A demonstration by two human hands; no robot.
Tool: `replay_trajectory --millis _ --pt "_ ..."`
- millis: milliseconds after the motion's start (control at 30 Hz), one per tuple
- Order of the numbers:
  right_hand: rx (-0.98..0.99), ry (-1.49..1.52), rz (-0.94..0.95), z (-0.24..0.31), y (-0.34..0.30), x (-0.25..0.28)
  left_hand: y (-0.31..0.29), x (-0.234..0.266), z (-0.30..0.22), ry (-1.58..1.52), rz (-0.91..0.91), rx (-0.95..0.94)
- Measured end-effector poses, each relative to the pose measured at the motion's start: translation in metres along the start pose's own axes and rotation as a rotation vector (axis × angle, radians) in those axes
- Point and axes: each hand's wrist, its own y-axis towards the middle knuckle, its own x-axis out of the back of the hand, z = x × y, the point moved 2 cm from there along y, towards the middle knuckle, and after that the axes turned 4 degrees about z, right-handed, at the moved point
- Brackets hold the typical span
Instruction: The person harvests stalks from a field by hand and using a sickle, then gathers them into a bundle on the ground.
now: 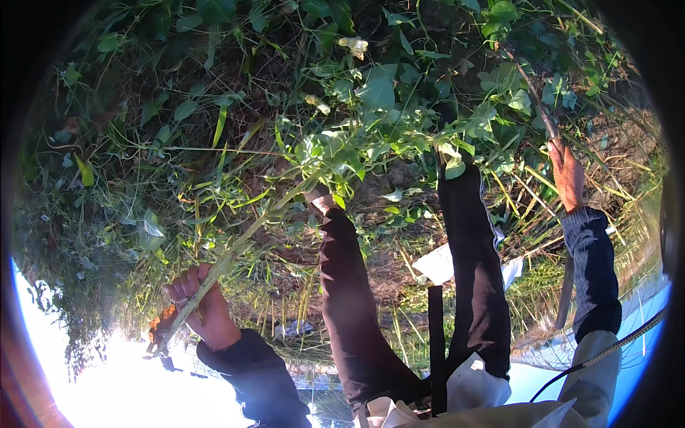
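Observation:
My left hand [203, 303] is closed round the lower part of a thick pale green plant stalk [239, 246]. The stalk slants up and to the right, and its leafy top [332, 153] lies across the weeds before my legs. Brown dry matter [163, 322] hangs at its lower end, beside my fingers. Far to the right, my right hand [567, 175] grips a long, thin brown stick-like handle [531, 85]. Its far end goes in among the leaves, so I cannot tell what it ends in.
Dense green vines and weeds [185, 110] cover the ground ahead. My dark-trousered legs [349, 285] stand among them. Cut dry stalks [531, 189] lie on the right, with white scraps [435, 264] near my leg. A dark cable [606, 351] runs by my right sleeve.

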Motion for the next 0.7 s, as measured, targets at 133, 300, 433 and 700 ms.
replay_trajectory --millis 133,300,433,700 --pt "0.117 -0.188 -0.041 0.011 0.022 0.002 0.003 0.003 0.001 -0.057 0.138 0.052" --pt "0.636 0.241 -0.153 0.202 0.007 -0.024 -0.014 -0.012 0.005 0.025 0.196 0.007" --pt "0.812 0.549 0.248 0.316 -0.042 -0.050 -0.014 -0.012 0.004 0.062 0.425 0.090" --pt "0.711 0.590 0.365 0.354 -0.070 -0.082 -0.014 -0.015 0.009 0.089 0.339 0.034"
